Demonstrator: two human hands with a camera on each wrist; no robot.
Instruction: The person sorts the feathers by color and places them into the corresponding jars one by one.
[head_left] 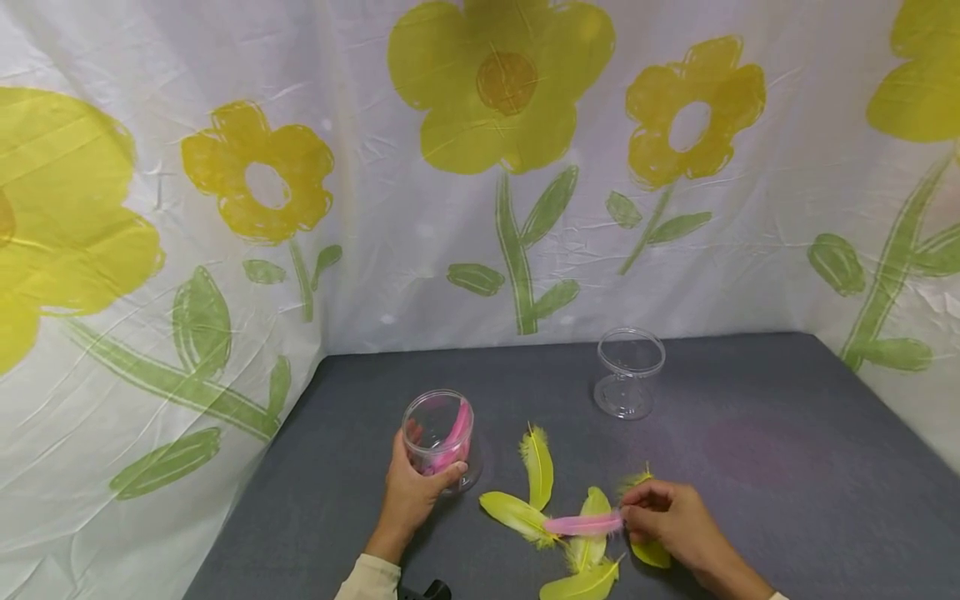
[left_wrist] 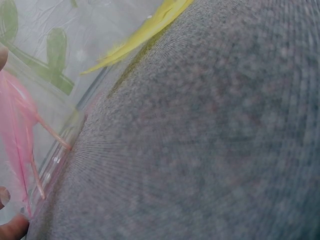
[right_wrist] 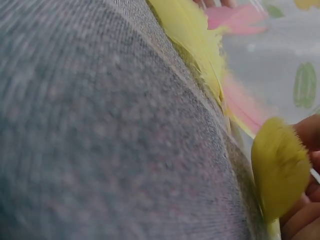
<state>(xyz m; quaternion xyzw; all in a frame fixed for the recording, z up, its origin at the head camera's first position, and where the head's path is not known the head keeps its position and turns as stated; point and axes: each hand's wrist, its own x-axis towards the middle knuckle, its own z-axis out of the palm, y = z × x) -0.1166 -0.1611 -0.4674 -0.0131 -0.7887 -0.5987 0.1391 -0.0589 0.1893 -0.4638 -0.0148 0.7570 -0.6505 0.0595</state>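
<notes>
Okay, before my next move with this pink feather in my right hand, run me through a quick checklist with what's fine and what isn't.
1. Left hand gripping the clear, round plastic cup: ok.
2. Cup's mouth uncovered: ok.
3. Right hand pinching the slender pink feather near one end: ok.
4. Flat yellow feathers all fully visible from the head view: not ok; the right hand covers part of one.
5. Exact count of pink feathers inside the cup: cannot tell; they overlap.
6. Second clear plastic cup upright and apart from both hands: ok.
</notes>
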